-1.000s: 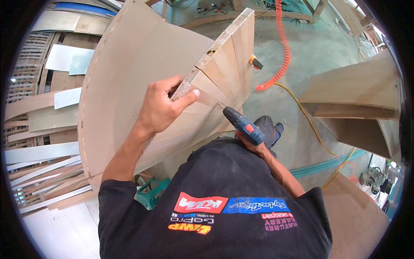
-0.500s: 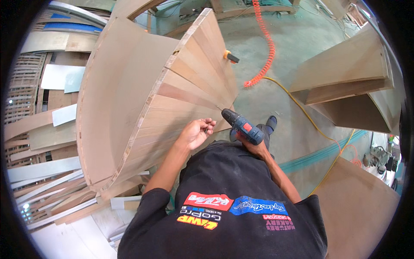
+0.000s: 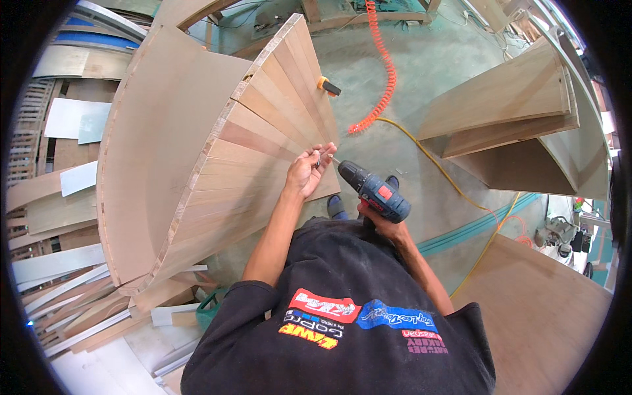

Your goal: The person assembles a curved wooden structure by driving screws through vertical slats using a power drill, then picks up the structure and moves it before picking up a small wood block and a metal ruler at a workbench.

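My right hand (image 3: 386, 222) is wrapped round the grip of a dark blue cordless drill (image 3: 376, 191). Its thin bit points up and left, and the tip is close beside the fingers of my left hand (image 3: 307, 172). Those fingers are curled and pinch a small dark metal piece, too small to tell its kind. Behind the left hand stands a curved wooden panel (image 3: 263, 118) made of fanned, wedge-shaped strips. A clamp with yellow-orange and black parts (image 3: 328, 86) sits at its far right edge.
A smooth curved sheet (image 3: 164, 151) joins the strip panel on the left. Wood offcuts (image 3: 66, 217) lie further left. An orange coiled hose (image 3: 391, 72) and a yellow hose (image 3: 421, 146) cross the floor. Another wooden shell (image 3: 507, 99) stands at right, and a flat board (image 3: 533, 309) lies nearer.
My left hand has risen toward the drill's bit, with the small piece in its fingers. The drill has shifted slightly right relative to the panel. The whole view has moved a little.
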Action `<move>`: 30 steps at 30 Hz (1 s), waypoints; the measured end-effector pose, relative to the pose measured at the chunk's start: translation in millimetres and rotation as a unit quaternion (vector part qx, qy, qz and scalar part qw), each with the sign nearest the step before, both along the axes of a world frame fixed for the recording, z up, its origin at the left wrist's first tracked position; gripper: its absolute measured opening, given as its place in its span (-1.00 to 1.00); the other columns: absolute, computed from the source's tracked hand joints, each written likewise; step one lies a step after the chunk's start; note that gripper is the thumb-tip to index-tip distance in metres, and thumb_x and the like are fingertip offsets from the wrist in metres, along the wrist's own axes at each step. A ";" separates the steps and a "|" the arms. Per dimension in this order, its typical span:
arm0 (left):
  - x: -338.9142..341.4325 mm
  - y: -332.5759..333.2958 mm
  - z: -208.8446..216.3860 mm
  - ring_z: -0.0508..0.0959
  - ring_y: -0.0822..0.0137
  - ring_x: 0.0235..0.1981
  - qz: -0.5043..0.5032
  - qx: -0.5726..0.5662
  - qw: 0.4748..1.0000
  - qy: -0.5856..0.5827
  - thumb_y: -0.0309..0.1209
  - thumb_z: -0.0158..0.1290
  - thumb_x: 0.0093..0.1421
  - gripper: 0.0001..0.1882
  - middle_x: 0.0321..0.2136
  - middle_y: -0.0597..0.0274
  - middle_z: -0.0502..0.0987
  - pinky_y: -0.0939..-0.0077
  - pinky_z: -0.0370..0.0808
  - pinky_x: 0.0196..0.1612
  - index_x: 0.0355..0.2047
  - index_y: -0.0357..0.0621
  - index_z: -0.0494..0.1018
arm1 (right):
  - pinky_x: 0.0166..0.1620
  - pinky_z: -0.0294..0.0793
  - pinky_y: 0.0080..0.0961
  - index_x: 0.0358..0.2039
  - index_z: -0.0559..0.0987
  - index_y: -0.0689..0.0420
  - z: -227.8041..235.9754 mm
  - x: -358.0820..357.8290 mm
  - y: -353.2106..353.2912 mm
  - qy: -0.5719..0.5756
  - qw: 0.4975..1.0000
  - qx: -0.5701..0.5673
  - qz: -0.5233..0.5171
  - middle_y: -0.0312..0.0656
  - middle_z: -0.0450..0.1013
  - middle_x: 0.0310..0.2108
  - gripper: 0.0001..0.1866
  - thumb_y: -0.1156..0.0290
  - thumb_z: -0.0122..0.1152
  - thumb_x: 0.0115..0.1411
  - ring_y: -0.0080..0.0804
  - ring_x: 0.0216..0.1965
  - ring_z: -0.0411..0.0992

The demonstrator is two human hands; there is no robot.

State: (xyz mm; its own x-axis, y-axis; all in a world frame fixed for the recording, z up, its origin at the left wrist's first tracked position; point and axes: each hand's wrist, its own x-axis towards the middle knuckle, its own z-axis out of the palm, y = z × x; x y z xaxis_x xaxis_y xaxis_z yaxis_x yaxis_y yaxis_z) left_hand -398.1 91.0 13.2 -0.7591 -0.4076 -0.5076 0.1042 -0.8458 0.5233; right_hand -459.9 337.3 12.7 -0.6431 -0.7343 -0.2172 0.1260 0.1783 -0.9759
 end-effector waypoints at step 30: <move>28.7 -12.3 -5.0 0.37 0.56 -0.60 -0.151 -0.159 0.962 -0.166 -0.34 -0.16 0.37 -0.83 -0.36 0.12 0.54 0.70 0.33 -0.56 -0.23 -0.17 0.34 | -0.26 0.45 -0.56 -0.26 0.58 0.17 29.1 -11.8 -24.3 -0.001 0.994 0.059 0.091 -0.34 0.49 -0.41 -0.74 0.33 0.38 0.09 -0.57 -0.40 0.40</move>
